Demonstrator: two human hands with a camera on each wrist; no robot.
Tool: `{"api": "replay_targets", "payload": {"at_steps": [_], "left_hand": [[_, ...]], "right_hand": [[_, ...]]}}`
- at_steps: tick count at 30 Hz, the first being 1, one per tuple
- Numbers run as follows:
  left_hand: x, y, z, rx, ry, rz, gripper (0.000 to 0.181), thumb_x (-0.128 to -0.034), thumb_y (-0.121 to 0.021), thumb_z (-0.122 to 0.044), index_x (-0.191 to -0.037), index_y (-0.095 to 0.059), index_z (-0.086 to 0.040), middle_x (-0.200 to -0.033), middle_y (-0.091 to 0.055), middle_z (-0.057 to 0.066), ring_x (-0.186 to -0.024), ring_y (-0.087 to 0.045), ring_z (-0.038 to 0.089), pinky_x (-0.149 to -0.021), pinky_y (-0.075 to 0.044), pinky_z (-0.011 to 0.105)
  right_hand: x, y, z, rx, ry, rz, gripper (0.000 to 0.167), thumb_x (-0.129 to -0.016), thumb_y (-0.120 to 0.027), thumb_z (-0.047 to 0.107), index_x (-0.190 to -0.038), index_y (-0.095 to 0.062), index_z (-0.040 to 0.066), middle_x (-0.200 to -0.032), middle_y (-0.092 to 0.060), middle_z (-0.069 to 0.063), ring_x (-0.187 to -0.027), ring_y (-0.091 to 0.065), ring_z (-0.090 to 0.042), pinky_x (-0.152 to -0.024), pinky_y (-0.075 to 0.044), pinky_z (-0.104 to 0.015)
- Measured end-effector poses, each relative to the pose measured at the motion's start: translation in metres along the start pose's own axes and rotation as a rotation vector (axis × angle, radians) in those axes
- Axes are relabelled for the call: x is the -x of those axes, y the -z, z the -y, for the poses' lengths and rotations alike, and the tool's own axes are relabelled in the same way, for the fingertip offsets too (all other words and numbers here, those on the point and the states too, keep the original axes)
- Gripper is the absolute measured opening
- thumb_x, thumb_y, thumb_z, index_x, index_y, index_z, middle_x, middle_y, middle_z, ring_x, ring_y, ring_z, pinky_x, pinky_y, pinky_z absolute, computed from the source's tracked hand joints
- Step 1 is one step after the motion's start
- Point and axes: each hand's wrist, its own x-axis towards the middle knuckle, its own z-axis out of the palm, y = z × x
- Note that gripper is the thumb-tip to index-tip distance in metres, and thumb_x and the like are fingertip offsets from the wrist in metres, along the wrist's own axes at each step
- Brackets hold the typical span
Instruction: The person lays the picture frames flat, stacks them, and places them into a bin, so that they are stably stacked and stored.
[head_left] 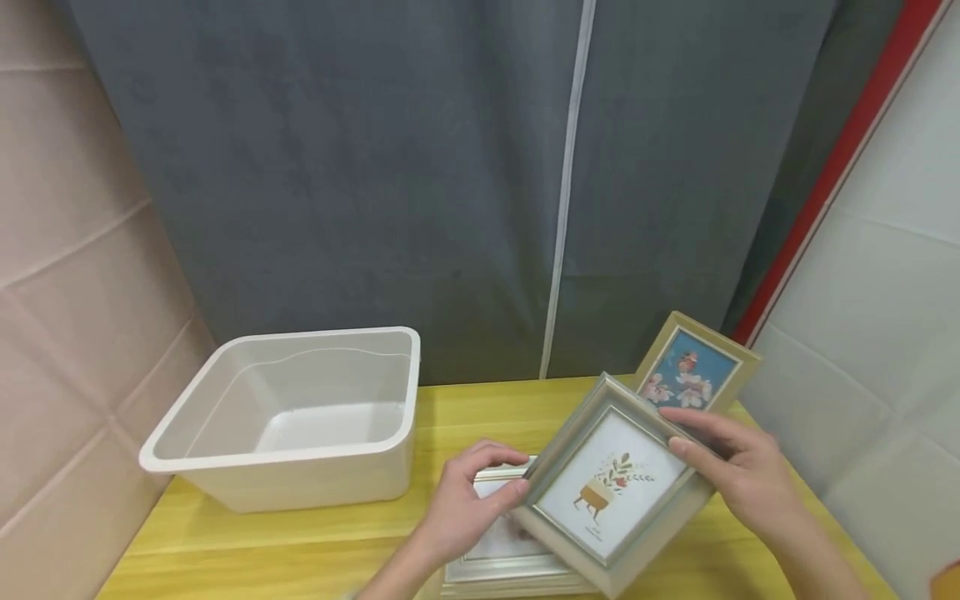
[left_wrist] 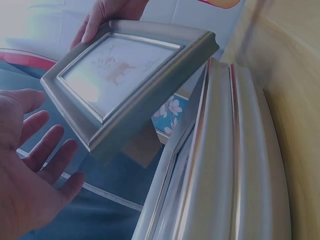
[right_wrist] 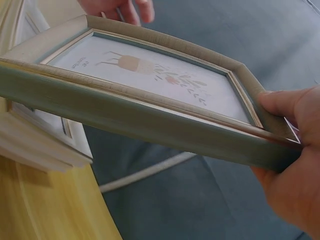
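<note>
A silver-grey picture frame [head_left: 603,487] with a plant-pot print is tilted above the table. My right hand [head_left: 746,471] grips its upper right edge, thumb on the front, as the right wrist view shows. Beside its left edge is my left hand [head_left: 472,504], fingers spread and slightly bent; the left wrist view shows a gap between this hand [left_wrist: 35,165] and the frame. Below lies a stack of similar frames [head_left: 517,571], partly hidden by the held one. Behind it a gold-edged frame [head_left: 690,375] with pink flowers on blue leans back, its lower part covered.
A white plastic tub [head_left: 300,479] stands at the left on the yellow wood-grain table [head_left: 285,542]. A dark grey curtain [head_left: 360,183] hangs along the back. Pale panels rise on both sides, the right one with a red strip [head_left: 832,175].
</note>
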Motion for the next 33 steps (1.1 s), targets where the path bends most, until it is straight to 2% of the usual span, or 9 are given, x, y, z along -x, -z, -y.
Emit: {"api": "replay_targets", "payload": {"at_steps": [5,10,18,20,27,33], "left_hand": [[-0.001,-0.003,-0.003,0.005,-0.065,-0.015,0.024,-0.0885,-0.079,-0.010,-0.113,-0.076,-0.012,-0.110,-0.072,-0.002,-0.108,-0.065,0.017,-0.098,-0.052,0.039],[-0.004,-0.002,-0.004,0.021,-0.098,-0.039,0.026,-0.0877,-0.079,-0.008,-0.113,-0.075,-0.011,-0.112,-0.071,0.000,-0.105,-0.065,0.019,-0.094,-0.054,0.039],[-0.011,-0.003,-0.006,0.095,-0.156,-0.048,0.029,-0.0878,-0.075,0.001,-0.116,-0.072,-0.004,-0.113,-0.068,0.010,-0.098,-0.068,0.026,-0.089,-0.058,0.038],[-0.012,-0.003,-0.008,0.116,-0.148,-0.045,0.031,-0.0881,-0.074,0.002,-0.119,-0.072,-0.003,-0.115,-0.067,0.012,-0.097,-0.068,0.027,-0.088,-0.058,0.037],[-0.014,-0.001,-0.013,0.196,-0.026,0.034,0.049,-0.0889,-0.073,0.001,-0.137,-0.063,-0.003,-0.119,-0.063,0.013,-0.097,-0.066,0.022,-0.081,-0.060,0.037],[-0.013,0.001,-0.016,0.248,0.062,0.106,0.060,-0.0920,-0.071,-0.001,-0.149,-0.054,-0.009,-0.127,-0.062,0.017,-0.098,-0.065,0.019,-0.075,-0.062,0.040]], "right_hand": [[-0.006,-0.015,0.006,-0.081,0.044,0.053,0.033,-0.092,-0.070,-0.006,-0.124,-0.071,0.000,-0.113,-0.073,0.014,-0.085,-0.068,-0.006,-0.066,-0.057,-0.022],[-0.008,-0.025,0.009,-0.107,0.067,0.062,0.030,-0.091,-0.071,-0.007,-0.120,-0.072,-0.001,-0.110,-0.075,0.011,-0.083,-0.069,-0.006,-0.064,-0.057,-0.024],[-0.007,-0.030,0.011,-0.158,0.039,0.103,0.030,-0.092,-0.070,-0.005,-0.122,-0.072,0.000,-0.107,-0.075,0.008,-0.082,-0.069,-0.010,-0.065,-0.058,-0.027],[-0.008,-0.032,0.011,-0.181,0.036,0.115,0.030,-0.093,-0.069,-0.005,-0.122,-0.071,0.000,-0.105,-0.076,0.007,-0.081,-0.070,-0.011,-0.064,-0.059,-0.028],[-0.008,-0.040,0.011,-0.261,0.077,0.151,0.034,-0.092,-0.067,-0.010,-0.124,-0.071,0.001,-0.111,-0.075,0.006,-0.086,-0.071,-0.011,-0.067,-0.059,-0.027],[-0.010,-0.042,0.012,-0.321,0.041,0.151,0.034,-0.093,-0.065,-0.010,-0.124,-0.072,0.003,-0.109,-0.076,0.004,-0.086,-0.071,-0.012,-0.067,-0.060,-0.028]]}}
